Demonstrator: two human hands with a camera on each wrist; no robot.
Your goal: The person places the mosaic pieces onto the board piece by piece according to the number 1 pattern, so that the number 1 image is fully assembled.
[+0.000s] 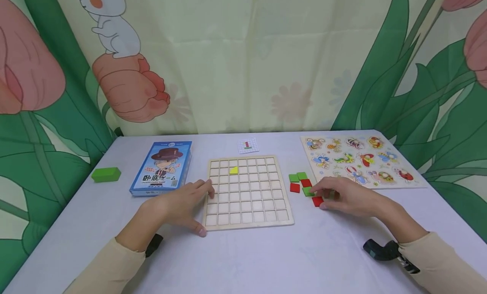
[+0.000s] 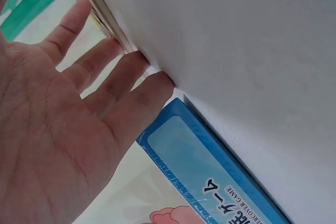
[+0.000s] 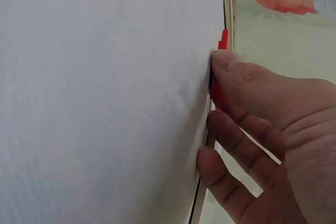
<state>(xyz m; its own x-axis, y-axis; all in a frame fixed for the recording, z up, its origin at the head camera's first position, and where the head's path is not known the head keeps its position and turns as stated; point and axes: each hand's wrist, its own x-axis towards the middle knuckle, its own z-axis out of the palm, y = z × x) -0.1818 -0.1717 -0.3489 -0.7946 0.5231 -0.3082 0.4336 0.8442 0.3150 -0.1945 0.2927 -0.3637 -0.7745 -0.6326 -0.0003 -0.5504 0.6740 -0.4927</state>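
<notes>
A wooden grid board [image 1: 249, 228] lies flat in the middle of the table, with a yellow tile [image 1: 233, 171] in its upper left part. My left hand [image 1: 182, 204] rests at the board's left edge, fingertips touching the frame and thumb near the lower left corner. Over the loose tiles right of the board is my right hand [image 1: 348, 197]. Its thumb and index finger are apart, around a red tile [image 1: 317, 201] lying on the table. The index fingertip is by a green tile [image 1: 307, 192]. Another red tile [image 1: 294, 188] lies nearer the board.
A small pattern card [image 1: 248, 145] lies behind the board. To the left are a blue game box [image 1: 161, 167] and a green block [image 1: 106, 174]. An insect puzzle board [image 1: 357, 158] lies at the right, behind my right hand. A printed curtain [image 1: 236, 74] hangs behind the table.
</notes>
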